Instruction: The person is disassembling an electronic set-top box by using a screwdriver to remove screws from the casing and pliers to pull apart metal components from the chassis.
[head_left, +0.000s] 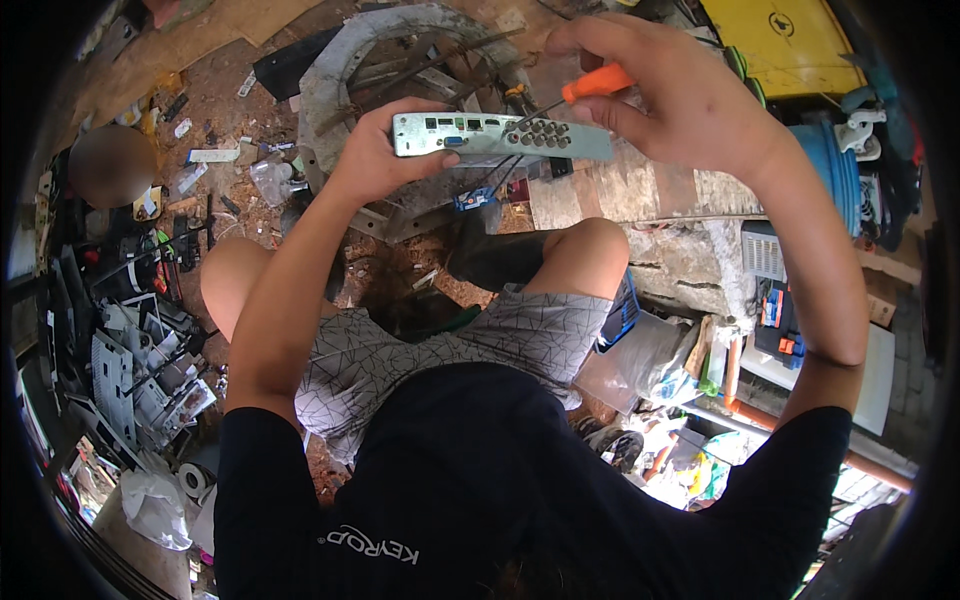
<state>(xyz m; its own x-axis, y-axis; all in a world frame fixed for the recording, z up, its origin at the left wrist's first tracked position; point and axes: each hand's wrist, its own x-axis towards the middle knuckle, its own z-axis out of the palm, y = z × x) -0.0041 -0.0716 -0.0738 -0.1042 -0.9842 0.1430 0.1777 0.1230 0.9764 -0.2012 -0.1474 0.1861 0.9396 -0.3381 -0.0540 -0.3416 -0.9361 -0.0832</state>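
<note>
My left hand (pixel 372 158) grips the left end of a flat metal video recorder (pixel 490 137), thumb below and fingers over the top. Its back panel faces me, with a row of round sockets, a blue video port and smaller ports. In my right hand (pixel 680 105), closed, is a screwdriver with an orange handle (pixel 600 82). The thin shaft slants down left, and its tip reaches the panel near the round sockets; whether it touches a screw is too small to tell. Dark wires hang under the recorder, near a small blue part (pixel 474 199).
Beyond the recorder lies a heavy grey metal ring frame (pixel 322 80) with bars across it. Scrap metal parts (pixel 120 375) are heaped at the left. A yellow case (pixel 780 45) and a blue drum (pixel 828 172) stand at the right. A white plastic bag (pixel 155 512) sits lower left.
</note>
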